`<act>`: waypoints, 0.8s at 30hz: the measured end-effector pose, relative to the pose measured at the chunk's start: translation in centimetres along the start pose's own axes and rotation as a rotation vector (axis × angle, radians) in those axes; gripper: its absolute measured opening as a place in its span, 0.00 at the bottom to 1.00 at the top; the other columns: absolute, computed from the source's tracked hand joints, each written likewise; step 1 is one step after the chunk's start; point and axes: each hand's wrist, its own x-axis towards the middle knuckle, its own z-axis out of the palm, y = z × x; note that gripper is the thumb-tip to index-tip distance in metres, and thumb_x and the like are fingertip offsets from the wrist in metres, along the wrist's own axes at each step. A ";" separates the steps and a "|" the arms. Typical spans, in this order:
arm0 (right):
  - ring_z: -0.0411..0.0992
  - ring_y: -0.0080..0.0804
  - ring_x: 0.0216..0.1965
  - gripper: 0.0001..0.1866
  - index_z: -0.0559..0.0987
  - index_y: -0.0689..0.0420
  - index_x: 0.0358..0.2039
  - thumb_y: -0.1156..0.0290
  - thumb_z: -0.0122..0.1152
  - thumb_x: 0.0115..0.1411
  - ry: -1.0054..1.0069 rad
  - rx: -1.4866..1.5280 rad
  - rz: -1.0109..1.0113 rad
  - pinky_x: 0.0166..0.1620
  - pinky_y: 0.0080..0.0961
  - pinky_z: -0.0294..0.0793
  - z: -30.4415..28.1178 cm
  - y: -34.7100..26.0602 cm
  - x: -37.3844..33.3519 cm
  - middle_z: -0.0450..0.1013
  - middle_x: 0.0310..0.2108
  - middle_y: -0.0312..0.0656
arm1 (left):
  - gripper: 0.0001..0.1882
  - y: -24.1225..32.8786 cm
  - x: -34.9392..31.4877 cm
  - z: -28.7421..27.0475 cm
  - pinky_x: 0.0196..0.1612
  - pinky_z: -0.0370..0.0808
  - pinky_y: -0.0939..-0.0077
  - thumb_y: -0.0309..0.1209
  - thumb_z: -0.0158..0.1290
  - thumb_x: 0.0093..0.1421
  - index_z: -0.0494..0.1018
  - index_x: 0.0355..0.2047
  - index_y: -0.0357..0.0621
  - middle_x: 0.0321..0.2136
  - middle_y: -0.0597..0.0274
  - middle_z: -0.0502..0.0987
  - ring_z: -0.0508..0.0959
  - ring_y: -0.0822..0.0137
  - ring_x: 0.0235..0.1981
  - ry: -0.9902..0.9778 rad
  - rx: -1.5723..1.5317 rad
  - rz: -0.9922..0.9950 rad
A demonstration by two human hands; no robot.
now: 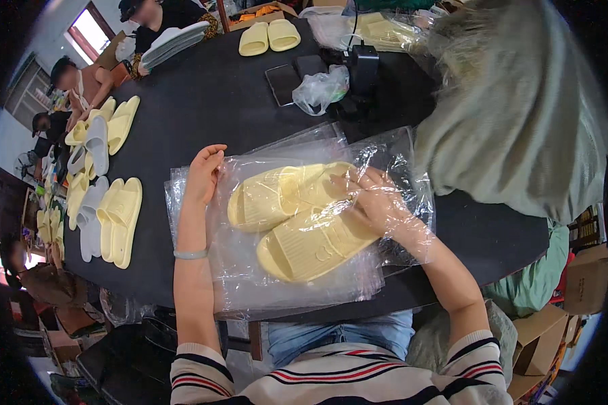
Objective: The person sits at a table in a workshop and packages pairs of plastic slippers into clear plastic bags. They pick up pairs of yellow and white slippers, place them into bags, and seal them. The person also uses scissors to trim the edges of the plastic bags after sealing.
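A pair of pale yellow slippers point(317, 244) lies side by side inside a clear plastic bag point(240, 270), toes pointing left. My right hand point(378, 202) reaches into the bag from the right, its fingers closed at the heel end of the slippers under the film. At the bag's upper left corner, my left hand point(206, 174) has its fingers curled in at the film's edge, partly hiding what they grip. Beneath the bag, more flat clear bags point(177, 202) are spread on the black table point(203, 88).
Yellow and grey slippers point(120, 223) line the table's left side. Another yellow pair point(270, 37) stands at the far edge, near a phone point(282, 84), a crumpled bag point(321, 89) and a black device point(363, 67). Grey-green cloth point(520, 115) hangs at the right. Several people sit along the left.
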 end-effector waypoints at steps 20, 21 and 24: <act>0.67 0.49 0.51 0.24 0.73 0.58 0.50 0.61 0.63 0.55 0.062 0.078 0.013 0.53 0.41 0.67 -0.2 0.1 -0.1 0.68 0.47 0.49 | 0.10 0.0 0.0 0.0 0.29 0.68 0.86 0.26 0.52 0.63 0.72 0.45 0.37 0.27 0.71 0.70 0.69 0.81 0.26 -0.018 -0.011 0.004; 0.67 0.49 0.50 0.24 0.73 0.59 0.50 0.62 0.63 0.55 0.081 0.105 0.015 0.53 0.41 0.67 -0.1 0.3 -0.2 0.68 0.47 0.50 | 0.10 0.0 0.0 0.0 0.29 0.68 0.86 0.26 0.52 0.63 0.72 0.44 0.37 0.27 0.71 0.70 0.69 0.81 0.26 -0.024 -0.014 0.000; 0.67 0.49 0.50 0.23 0.73 0.60 0.48 0.62 0.63 0.55 0.086 0.125 -0.003 0.53 0.41 0.67 0.0 0.4 -0.2 0.68 0.47 0.50 | 0.10 0.0 -0.1 -0.1 0.29 0.68 0.86 0.26 0.51 0.63 0.72 0.44 0.37 0.27 0.71 0.70 0.69 0.81 0.26 -0.032 -0.013 0.011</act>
